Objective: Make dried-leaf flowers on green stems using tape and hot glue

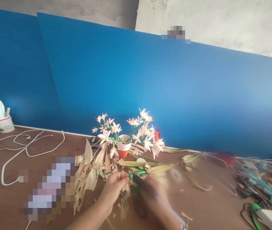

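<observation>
Near the table's front, my left hand (pixel 115 188) is closed, its thumb and fingertips pinching a thin green strip (pixel 130 176). My right hand (pixel 157 190), smeared by motion, is wrapped round dark-handled scissors (pixel 142 186), whose tip is close to the left fingertips. A dark handle loop hangs below that hand. Beyond both hands, sprays of pale husk flowers (pixel 147 134) on green stems stand in a white and orange cup (pixel 123 149). Dried husks (pixel 91 179) lie heaped left of my left hand, and pale green husk pieces (pixel 138 163) lie in front of the cup.
A phone-like object (pixel 52 185), blurred out, lies at left near a white cable (pixel 27 147). A white tub (pixel 2 124) stands far left. Cables, blue ribbon (pixel 258 179) and a green-and-white tool (pixel 266 217) crowd the right. A blue partition (pixel 126 80) closes the back; a person's blurred head shows above it.
</observation>
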A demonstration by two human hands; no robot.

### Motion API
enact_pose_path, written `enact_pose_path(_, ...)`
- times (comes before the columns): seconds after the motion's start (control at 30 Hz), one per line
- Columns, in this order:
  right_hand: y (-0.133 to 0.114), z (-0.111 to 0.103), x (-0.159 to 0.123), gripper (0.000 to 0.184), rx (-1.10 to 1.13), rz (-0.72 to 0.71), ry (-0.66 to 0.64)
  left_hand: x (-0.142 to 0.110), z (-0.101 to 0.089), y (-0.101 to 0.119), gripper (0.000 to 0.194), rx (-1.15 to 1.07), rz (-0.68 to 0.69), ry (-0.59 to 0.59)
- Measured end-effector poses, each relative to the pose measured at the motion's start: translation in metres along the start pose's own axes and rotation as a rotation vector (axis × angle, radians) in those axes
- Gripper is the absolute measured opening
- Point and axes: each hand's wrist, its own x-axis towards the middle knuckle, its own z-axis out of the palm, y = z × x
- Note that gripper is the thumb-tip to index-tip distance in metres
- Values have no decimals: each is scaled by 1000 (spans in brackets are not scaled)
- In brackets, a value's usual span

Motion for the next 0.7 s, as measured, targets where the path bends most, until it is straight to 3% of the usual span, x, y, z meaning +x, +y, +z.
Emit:
enact_pose_path(0.17, 2, 2, 1, 12, -40, -34, -3, 0, 0, 0, 16, 2, 9, 10)
enact_pose_path(0.33, 8, -4, 6, 11, -130, 21, 21, -2, 2, 3, 17, -20, 21, 18)
enact_pose_path(0.53, -1, -56, 5, 4, -301, 180, -88, -3, 1, 8, 22, -16, 19, 42)
enact_pose_path(0.7, 28, -107, -7, 30, -578, 439, -29, 1, 1, 7, 28, -30, 22, 13)
